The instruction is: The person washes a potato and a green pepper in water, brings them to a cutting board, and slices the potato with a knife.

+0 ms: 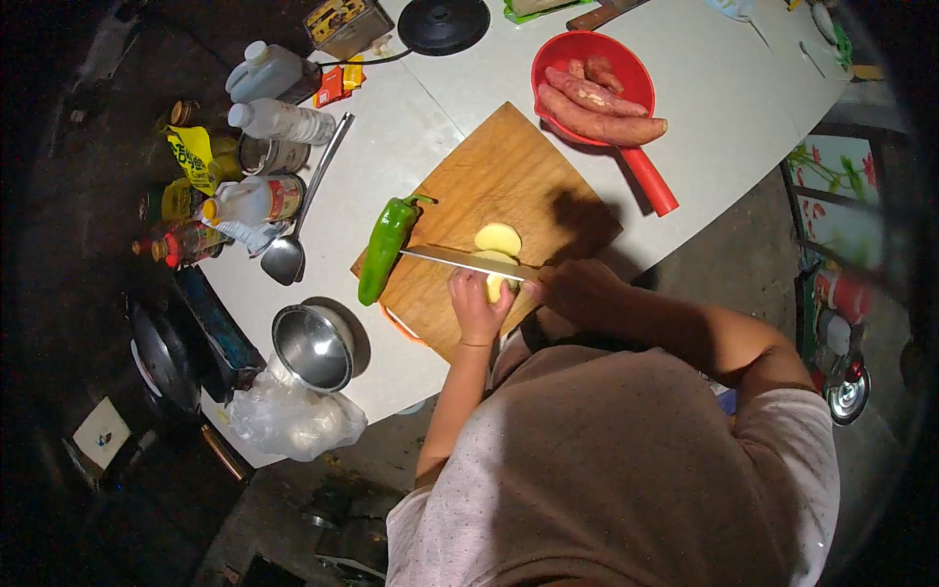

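On the wooden cutting board (460, 191), my right hand (584, 292) is wrapped round the handle of a kitchen knife (465, 260). Its blade points left, across a peeled, pale yellow piece that looks like potato (496, 291). My left hand (477, 308) holds that piece from the near side, with its fingertips close to the blade. One cut slice (498, 238) lies flat just beyond the knife. A long green pepper (387, 249) rests along the board's left edge, near the knife's tip. Whether the blade is inside the piece I cannot tell.
A red strainer (646, 73) with several red-skinned sweet potatoes (606, 122) stands at the back right. To the left are a steel bowl (313, 347), a plastic bag (293, 421), a spatula (286, 256) and several bottles (284, 121). A black lid (443, 24) lies at the back.
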Demonstrator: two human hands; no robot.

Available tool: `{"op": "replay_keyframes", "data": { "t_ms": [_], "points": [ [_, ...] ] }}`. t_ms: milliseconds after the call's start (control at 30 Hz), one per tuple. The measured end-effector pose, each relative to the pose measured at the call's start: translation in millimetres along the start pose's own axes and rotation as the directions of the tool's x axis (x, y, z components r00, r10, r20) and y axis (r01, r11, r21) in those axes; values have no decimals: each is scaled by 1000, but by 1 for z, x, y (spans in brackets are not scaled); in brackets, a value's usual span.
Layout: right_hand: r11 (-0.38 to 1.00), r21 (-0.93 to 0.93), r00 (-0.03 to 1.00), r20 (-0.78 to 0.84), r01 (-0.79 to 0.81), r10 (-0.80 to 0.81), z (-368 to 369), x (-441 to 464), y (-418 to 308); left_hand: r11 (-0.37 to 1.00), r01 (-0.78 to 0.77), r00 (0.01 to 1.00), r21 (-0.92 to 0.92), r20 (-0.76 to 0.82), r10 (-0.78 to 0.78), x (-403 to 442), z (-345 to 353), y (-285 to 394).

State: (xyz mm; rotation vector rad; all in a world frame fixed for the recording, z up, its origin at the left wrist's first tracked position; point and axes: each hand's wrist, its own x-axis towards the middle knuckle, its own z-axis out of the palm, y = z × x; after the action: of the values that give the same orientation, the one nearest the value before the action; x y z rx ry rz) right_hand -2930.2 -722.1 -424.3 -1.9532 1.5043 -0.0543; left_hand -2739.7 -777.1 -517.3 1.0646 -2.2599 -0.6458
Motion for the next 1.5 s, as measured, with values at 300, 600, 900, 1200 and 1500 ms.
{"op": "replay_keyframes", "data": {
  "t_ms": [300, 600, 900, 1200, 1500],
  "points": [
    [983, -135, 952, -262, 124, -157, 33, 16, 17, 999, -31, 1000, -22, -7, 30, 5, -3, 4],
    [996, -67, 996, -61, 65, -69, -5, -17, -4, 999, -44, 999, 27, -14, 44, 1, 0, 0],
    [1000, 5, 1000, -22, -14, 14, -19, -36, -14, 999, -38, 999, 38, -10, 38, 7, -3, 6],
    [998, -37, 999, -28, 45, -46, -19, -22, -13, 999, -41, 999, 9, -29, 41, 8, -5, 5],
    [995, -90, 996, 85, 39, -32, -16, -9, -8, 999, -38, 999, -5, -36, 38, 2, 0, -1]
  ]
}}
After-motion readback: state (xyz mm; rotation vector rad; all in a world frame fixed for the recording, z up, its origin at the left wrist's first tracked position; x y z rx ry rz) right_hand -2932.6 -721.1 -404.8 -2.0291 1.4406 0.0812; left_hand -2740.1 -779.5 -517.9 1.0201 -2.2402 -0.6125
